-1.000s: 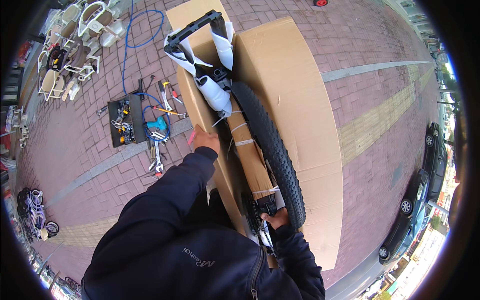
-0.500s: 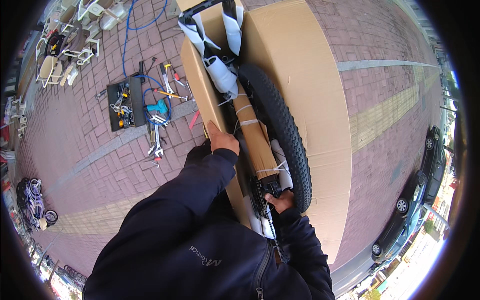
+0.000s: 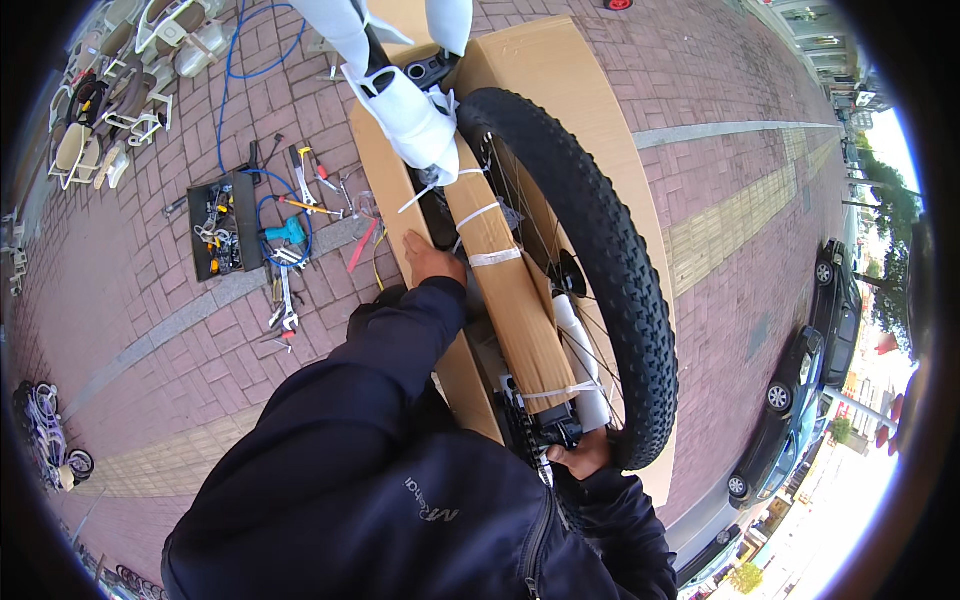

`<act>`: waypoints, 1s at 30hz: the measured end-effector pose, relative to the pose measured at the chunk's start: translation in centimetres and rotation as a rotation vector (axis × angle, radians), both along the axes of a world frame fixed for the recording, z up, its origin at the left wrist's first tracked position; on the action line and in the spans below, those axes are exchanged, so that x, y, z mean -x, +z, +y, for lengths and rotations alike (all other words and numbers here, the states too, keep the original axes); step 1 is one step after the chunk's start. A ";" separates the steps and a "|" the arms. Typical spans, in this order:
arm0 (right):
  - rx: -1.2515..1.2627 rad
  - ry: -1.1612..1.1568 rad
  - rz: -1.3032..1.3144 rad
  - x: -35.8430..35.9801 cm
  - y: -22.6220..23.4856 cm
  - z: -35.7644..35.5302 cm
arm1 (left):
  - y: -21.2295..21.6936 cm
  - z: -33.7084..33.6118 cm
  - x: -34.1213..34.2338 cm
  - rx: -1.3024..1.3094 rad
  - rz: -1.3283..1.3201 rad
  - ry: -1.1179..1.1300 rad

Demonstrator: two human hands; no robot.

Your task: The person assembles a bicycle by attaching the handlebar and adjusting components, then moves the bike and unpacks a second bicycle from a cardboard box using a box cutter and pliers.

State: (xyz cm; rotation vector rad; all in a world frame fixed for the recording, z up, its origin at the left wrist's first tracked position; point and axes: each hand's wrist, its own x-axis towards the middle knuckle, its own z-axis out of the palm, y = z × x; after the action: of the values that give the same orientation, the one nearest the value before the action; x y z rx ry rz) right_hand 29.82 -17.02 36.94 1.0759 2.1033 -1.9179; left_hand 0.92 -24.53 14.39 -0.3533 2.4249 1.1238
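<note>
A partly wrapped bicycle rises out of a tall open cardboard box [image 3: 640,420] in front of me. Its frame tube is sleeved in brown cardboard [image 3: 510,300] held by white ties, and white foam wrap [image 3: 415,125] covers the parts at the far end. Along the right side stands a wheel with a knobby black tyre [image 3: 625,260]. My left hand [image 3: 434,262] grips the box's left wall at its upper edge. Low on the bicycle, beside the chain and the tyre, my right hand [image 3: 585,455] is closed round the frame; its fingertips are hidden beneath.
On the brick paving to the left lie a dark toolbox [image 3: 225,228], a teal power tool [image 3: 287,231], several hand tools and a blue hose [image 3: 228,90]. White child seats [image 3: 80,160] are piled at the far left. Parked cars [image 3: 785,400] line the right.
The bicycle has risen higher out of the box, with more of the wheel and its spokes showing. My right hand moved with it; my left hand stays on the box wall.
</note>
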 end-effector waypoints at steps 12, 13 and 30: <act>-0.161 0.073 -0.189 -2.5 -1.9 -0.6 | -0.3 -1.0 -2.5 0.024 -0.007 0.001; -0.118 0.054 -0.184 -2.7 -2.0 -0.6 | -0.4 -0.9 -2.5 0.012 -0.007 0.008; 0.130 -0.159 0.153 -3.5 -0.1 -2.7 | -5.4 1.1 -0.1 -0.079 0.144 -0.062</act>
State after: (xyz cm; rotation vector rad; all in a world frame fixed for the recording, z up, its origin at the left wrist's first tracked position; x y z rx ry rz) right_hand 33.34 -19.67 36.80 1.1337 1.9855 -2.2432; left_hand 1.03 -23.44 9.01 -0.1767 2.4879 1.2522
